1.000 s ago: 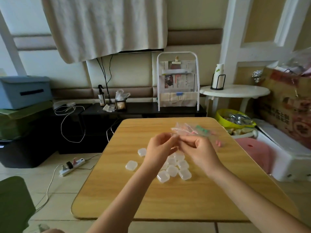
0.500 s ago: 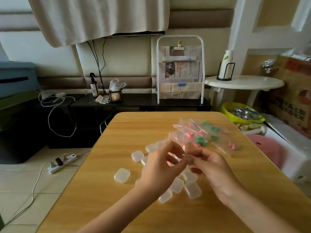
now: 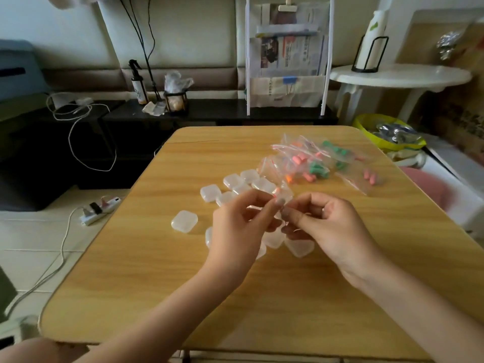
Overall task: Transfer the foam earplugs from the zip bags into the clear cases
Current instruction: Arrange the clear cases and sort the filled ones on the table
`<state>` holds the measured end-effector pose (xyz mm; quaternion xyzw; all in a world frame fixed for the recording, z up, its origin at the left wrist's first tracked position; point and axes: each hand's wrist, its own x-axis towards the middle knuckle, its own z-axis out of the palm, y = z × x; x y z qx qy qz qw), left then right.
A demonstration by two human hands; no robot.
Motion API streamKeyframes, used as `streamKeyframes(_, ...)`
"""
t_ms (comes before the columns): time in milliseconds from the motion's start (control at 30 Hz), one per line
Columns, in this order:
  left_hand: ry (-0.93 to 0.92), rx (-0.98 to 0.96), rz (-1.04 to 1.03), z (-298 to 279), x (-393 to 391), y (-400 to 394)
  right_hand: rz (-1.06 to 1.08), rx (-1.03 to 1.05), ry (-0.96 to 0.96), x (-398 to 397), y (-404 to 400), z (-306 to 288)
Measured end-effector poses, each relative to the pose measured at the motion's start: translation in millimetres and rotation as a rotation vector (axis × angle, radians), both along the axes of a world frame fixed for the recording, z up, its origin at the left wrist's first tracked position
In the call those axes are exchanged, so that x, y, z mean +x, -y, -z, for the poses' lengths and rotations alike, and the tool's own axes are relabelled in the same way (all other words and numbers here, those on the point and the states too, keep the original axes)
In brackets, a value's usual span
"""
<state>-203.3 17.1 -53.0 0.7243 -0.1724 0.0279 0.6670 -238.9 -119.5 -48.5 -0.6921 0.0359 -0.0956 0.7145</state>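
Here, above the bench [image 3: 131,271], the left hand [image 3: 235,231] and right hand [image 3: 332,231] each pinch a small zip bag [image 3: 281,191] between fingertips, over the clear cases [image 3: 235,183]; more bags of earplugs [image 3: 318,171] lie just beyond.

Roughly a dozen small clear square plastic cases [image 3: 184,221] are counted; the heaped clear zip bags of pink and green foam earplugs [image 3: 311,163] cannot be counted.

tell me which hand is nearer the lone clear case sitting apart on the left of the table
Left. The left hand is just right of the lone clear case; the right hand lies farther right, beyond the left hand.
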Motion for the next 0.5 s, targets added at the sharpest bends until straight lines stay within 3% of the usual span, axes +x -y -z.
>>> streamKeyframes(233, 0.086, 0.045, -0.049, -5.8, 4.6, -4.0, 0.036, -0.076, 0.063, 0.7, -1.7, -2.8)
streamKeyframes(400, 0.273, 0.172, -0.09, -6.2, -1.6, -0.8, 0.051, -0.303, 0.228, -1.5, -5.2, -2.3)
streamKeyframes(500, 0.259, 0.124, -0.029, -7.7, -8.5, 1.2, 0.076, -0.319, 0.287, -2.3, -9.2, -1.6)
